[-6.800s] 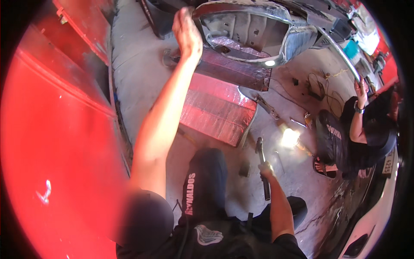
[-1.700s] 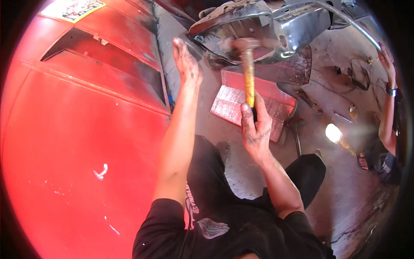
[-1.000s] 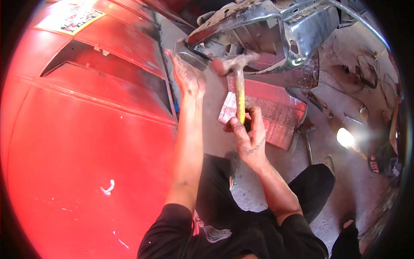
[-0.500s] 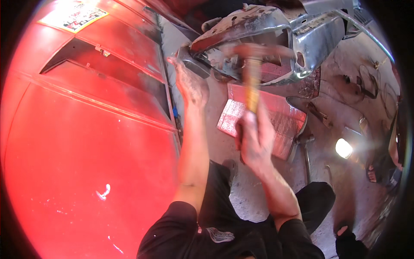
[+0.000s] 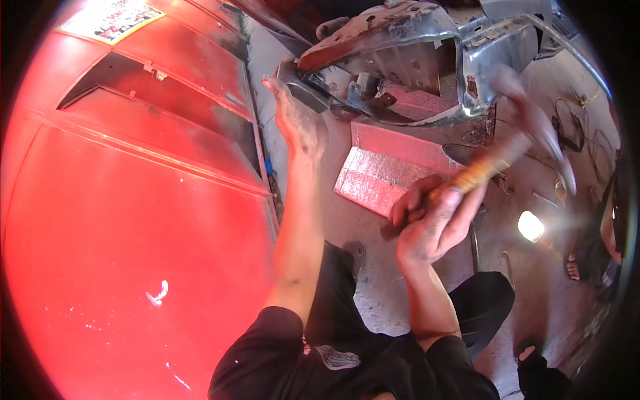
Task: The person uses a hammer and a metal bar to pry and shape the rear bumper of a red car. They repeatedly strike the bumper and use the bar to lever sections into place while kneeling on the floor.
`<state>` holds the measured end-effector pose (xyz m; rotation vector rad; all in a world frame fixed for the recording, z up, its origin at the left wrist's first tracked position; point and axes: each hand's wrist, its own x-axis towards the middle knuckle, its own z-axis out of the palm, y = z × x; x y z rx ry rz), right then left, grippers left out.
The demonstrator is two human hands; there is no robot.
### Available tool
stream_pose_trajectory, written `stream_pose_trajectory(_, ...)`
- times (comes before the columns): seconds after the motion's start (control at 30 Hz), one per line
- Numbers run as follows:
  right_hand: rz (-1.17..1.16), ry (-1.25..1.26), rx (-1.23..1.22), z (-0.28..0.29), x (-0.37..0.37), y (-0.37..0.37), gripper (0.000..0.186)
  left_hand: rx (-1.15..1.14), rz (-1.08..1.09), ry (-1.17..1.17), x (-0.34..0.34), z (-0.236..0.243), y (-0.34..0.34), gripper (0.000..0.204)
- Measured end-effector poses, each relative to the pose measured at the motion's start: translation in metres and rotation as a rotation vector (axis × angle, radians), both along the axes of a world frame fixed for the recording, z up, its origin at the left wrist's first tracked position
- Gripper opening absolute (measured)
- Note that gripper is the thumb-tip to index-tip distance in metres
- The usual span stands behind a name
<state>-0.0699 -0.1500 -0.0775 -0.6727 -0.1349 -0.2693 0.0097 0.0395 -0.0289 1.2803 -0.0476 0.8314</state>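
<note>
We see right hand (image 5: pixel 437 230) gripping hammer (image 5: pixel 475 171) near right end of metal frame (image 5: pixel 353 45), left hand (image 5: pixel 301 127) by its left end, grip unclear; 1 misaimed swing could bruise those fingers.

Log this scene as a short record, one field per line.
Left hand: open, fingers raised, at the near left corner of the metal frame; contact unclear
Right hand: closed around the handle of a hammer
Hammer: yellow handle, head blurred, apart from the left hand
Metal frame: bare grey, with a large opening
Floor: shiny folded panel; lit lamp to its right
Left side: large red panel
Right edge: another person's foot, partly visible
</note>
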Motion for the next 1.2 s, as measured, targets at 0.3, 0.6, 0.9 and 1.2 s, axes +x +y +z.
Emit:
stream_pose_trajectory(0.3, 0.214, -0.067, -0.475, -0.006, -0.005, -0.004, 0.045, 0.024, 0.009, 0.023, -0.006, -0.008, 0.006, 0.080)
stream_pose_trajectory(0.6, 0.507, -0.131, -0.609, -0.004, 0.034, 0.017, 0.035, 0.086, -0.074, 0.014, 0.012, -0.008, 0.024, 0.077)
stream_pose_trajectory(0.9, 0.172, -0.090, -0.545, -0.034, 0.015, 0.039, 0.051, -0.046, -0.013, -0.016, 0.005, -0.006, -0.012, 0.064)
stream_pose_trajectory(1.2, 0.339, -0.096, -0.658, -0.039, 0.026, 0.053, 0.047, -0.079, -0.033, -0.041, 0.003, -0.010, -0.004, 0.060)
